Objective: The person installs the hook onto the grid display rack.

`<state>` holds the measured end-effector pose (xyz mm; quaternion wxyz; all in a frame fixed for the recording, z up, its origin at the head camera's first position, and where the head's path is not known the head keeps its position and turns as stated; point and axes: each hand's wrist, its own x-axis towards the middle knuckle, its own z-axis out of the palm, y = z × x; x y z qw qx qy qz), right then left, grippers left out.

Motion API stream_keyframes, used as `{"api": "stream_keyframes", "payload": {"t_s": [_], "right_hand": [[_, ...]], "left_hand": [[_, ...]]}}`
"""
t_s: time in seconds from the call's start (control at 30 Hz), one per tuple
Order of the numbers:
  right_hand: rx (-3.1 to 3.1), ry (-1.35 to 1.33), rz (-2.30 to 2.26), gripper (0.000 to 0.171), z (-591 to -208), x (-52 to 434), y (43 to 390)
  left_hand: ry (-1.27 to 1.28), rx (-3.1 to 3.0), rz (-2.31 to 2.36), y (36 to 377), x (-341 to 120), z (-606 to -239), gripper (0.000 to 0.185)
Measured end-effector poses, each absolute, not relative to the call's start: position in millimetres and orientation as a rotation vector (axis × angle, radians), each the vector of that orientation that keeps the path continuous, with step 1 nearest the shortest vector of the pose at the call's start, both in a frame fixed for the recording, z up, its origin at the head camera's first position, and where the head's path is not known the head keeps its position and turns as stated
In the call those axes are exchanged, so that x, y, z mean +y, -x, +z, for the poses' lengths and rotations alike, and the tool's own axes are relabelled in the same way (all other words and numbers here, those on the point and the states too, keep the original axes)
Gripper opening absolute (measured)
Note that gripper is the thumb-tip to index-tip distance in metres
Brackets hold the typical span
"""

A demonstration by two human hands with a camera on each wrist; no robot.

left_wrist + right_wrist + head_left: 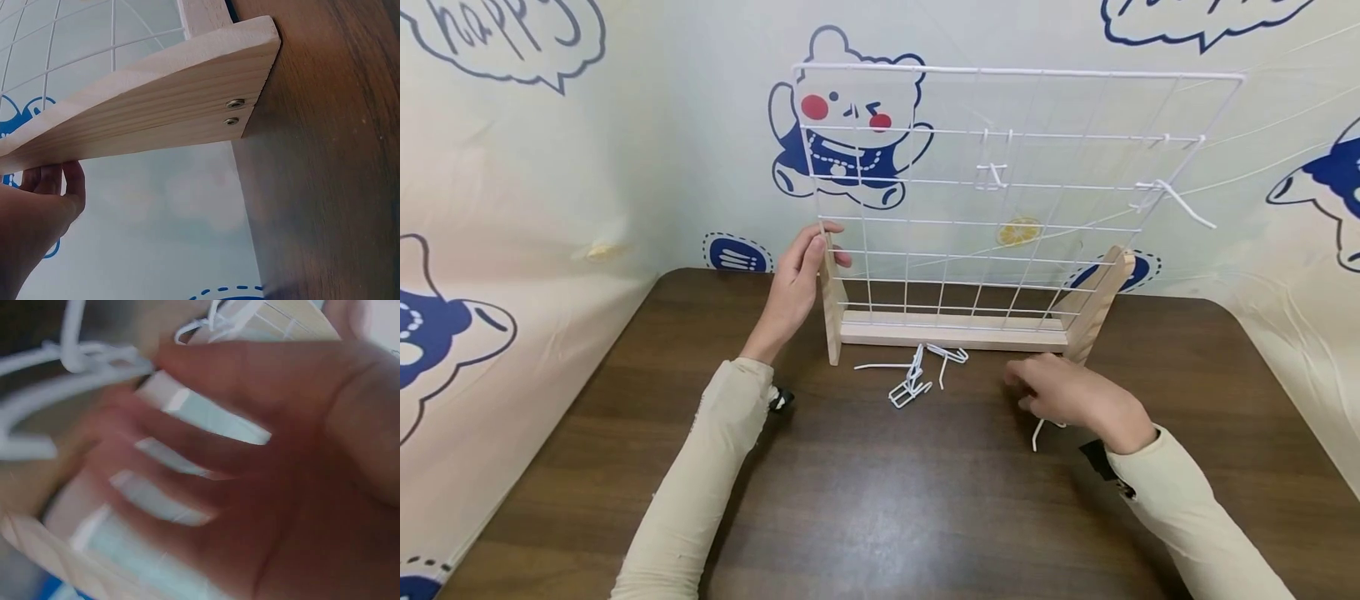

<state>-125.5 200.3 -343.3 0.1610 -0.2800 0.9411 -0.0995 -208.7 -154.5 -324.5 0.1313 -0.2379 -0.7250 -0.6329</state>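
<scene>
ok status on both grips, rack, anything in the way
Left grip holds wooden upright. Right grip at white hook, hold unclear. Rack standing, two hooks hung. Loose hooks lie in front.

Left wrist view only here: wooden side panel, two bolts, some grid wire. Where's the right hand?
Observer: Right hand is low over the table, beside the right side panel.
Operator: Anything hung?
Observer: Two white hooks on the grid: the inner hook right of centre, the outer hook near the right edge.
Operator: Loose parts?
Observer: A small cluster of white hooks lies on the table, on the person's side of the wooden base bar.
</scene>
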Motion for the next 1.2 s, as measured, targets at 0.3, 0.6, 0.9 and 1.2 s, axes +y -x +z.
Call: {"api": "stream_keyframes", "payload": {"t_s": [0.3,0.6,0.9,1.2], "right_hand": [[2.573,0.659,-0.29,0.02,-346,198,124],[2.728,0.656,-0.344,0.014,-343,201,128],[2.806,0.845,-0.234,0.019,-345,192,119],[2.943,0.882,-0.113,0.025,-367,185,123]], "left_hand": [[0.692,-2.083,-1.829,209,-153,-326,0.035],[0.692,-2.088,-1.819,208,-152,-325,0.034],[0.695,-2.093,-1.818,208,-150,-323,0.036],[0.689,-2.101,-1.815,208,-150,-324,0.036]]}}
